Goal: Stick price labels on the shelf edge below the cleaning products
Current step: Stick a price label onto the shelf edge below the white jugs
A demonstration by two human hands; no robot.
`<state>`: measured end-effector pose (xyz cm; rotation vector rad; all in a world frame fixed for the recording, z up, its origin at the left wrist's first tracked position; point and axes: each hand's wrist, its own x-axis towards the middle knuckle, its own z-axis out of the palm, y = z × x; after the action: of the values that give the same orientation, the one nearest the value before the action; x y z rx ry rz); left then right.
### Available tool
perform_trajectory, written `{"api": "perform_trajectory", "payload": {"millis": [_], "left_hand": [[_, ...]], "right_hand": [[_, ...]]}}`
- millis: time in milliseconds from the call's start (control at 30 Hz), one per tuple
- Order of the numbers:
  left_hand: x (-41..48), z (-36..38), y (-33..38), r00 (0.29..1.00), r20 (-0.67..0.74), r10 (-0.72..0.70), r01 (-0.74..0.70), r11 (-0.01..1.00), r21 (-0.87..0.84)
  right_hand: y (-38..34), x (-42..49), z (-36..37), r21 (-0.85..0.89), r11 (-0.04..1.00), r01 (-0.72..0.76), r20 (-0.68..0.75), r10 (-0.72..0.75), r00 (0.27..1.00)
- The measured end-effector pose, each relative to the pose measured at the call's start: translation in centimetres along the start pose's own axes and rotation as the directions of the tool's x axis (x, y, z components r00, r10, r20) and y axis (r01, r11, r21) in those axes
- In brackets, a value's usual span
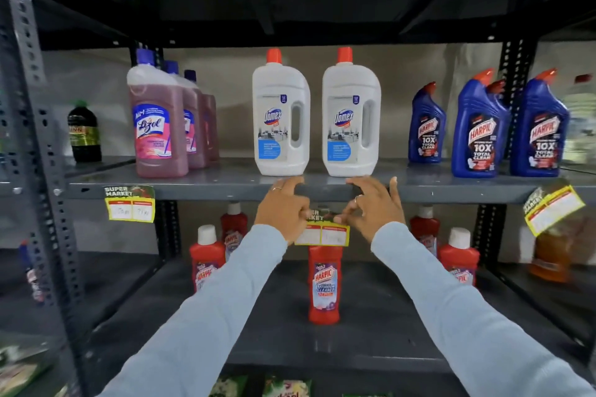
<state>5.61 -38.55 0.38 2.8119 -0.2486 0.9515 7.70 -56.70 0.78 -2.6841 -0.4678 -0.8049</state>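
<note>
Price label (322,232) hangs at centre frame, just under the shelf edge (193,191), below the two white bottles (280,119).

Largest to smallest:
- Grey rack fills the frame. The middle shelf carries pink bottles (158,126) at left, the white pair at centre and blue bottles (477,135) at right.
- The lower shelf holds red bottles (324,284).
- One label (130,205) is already stuck at left of the same edge. Another label (553,209) at right sits tilted.
- The centre label's dark top strip is partly hidden by fingers; its yellow lower part hangs free.

Hands:
- Both arms in pale sleeves reach up and forward from the lower corners of the frame.
- Left hand (283,209): index finger laid along the top of the shelf lip, remaining fingers curled, pinching the label's upper left corner.
- Right hand (371,206): fingers partly spread, thumb and fingertips closed on the upper right corner, one finger resting over the lip.
- Whether the adhesive strip already touches the metal cannot be told.

Step in hand, judged: seating the label on the edge. To do it well:
- level the top strip with the lip before pressing;
- centre it between the two white bottles;
- press from the middle outward with both thumbs;
- avoid the tilt seen on the right-hand label.
</note>
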Motion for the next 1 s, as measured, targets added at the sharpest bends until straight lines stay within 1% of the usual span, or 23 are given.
{"api": "perform_trajectory", "payload": {"millis": [67,100,200,267,333,367,400,467,500,567,633,733,900,1000], "left_hand": [[-0.2,1.4,0.0,0.999,-0.037,0.025,-0.022,0.997,0.070],[-0.2,1.7,0.1,0.998,-0.062,0.032,-0.026,0.996,0.086],[-0.1,1.5,0.1,0.995,-0.099,0.029,-0.021,0.997,0.078],[0.6,0.4,-0.4,0.997,-0.077,-0.008,0.005,0.999,-0.034],[1.3,-0.9,-0.9,0.999,-0.016,-0.048,0.045,0.984,-0.174],[1.6,-1.4,-1.0,0.998,0.013,-0.056,0.058,0.976,-0.211],[1.9,-1.7,-0.9,0.998,0.028,-0.061,0.066,0.972,-0.225],[2.4,-1.9,-0.7,0.997,0.025,-0.077,0.081,0.970,-0.229],[2.5,-1.8,-0.6,0.996,0.009,-0.089,0.089,0.971,-0.221],[3.0,-1.5,-0.3,0.992,-0.022,-0.126,0.120,0.974,-0.194],[3.5,-1.3,-0.2,0.985,-0.037,-0.169,0.160,0.973,-0.165],[3.9,-1.5,0.1,0.976,-0.035,-0.217,0.208,0.964,-0.163],[4.0,-1.7,0.6,0.966,-0.006,-0.257,0.250,0.947,-0.200],[3.8,-2.2,1.3,0.958,-0.006,-0.286,0.278,0.936,-0.216]], "right_hand": [[0.2,-0.5,0.7,-0.159,0.986,0.052,0.014,-0.050,0.999],[0.1,-0.6,0.9,-0.207,0.976,0.063,0.008,-0.062,0.998],[-0.2,-0.1,0.8,-0.280,0.958,0.056,-0.008,-0.060,0.998],[-0.3,0.7,0.1,-0.231,0.973,0.018,-0.003,-0.019,1.000],[-0.5,1.6,-1.2,-0.083,0.995,-0.060,0.017,0.062,0.998],[-0.6,2.0,-1.7,-0.031,0.996,-0.089,0.032,0.090,0.995],[-0.6,2.3,-2.2,-0.035,0.995,-0.093,0.050,0.095,0.994],[-0.7,2.7,-2.6,-0.125,0.989,-0.074,0.074,0.084,0.994],[-0.7,2.9,-2.5,-0.125,0.988,-0.089,0.062,0.097,0.993],[-0.7,3.2,-2.4,-0.062,0.987,-0.148,0.023,0.150,0.988],[-0.7,3.4,-2.1,-0.060,0.984,-0.167,-0.001,0.168,0.986],[-1.0,3.6,-2.3,-0.064,0.981,-0.185,0.012,0.186,0.983],[-1.0,3.9,-3.1,0.006,0.968,-0.252,0.015,0.252,0.968],[-1.0,3.9,-3.9,0.051,0.967,-0.251,0.031,0.249,0.968]]}}
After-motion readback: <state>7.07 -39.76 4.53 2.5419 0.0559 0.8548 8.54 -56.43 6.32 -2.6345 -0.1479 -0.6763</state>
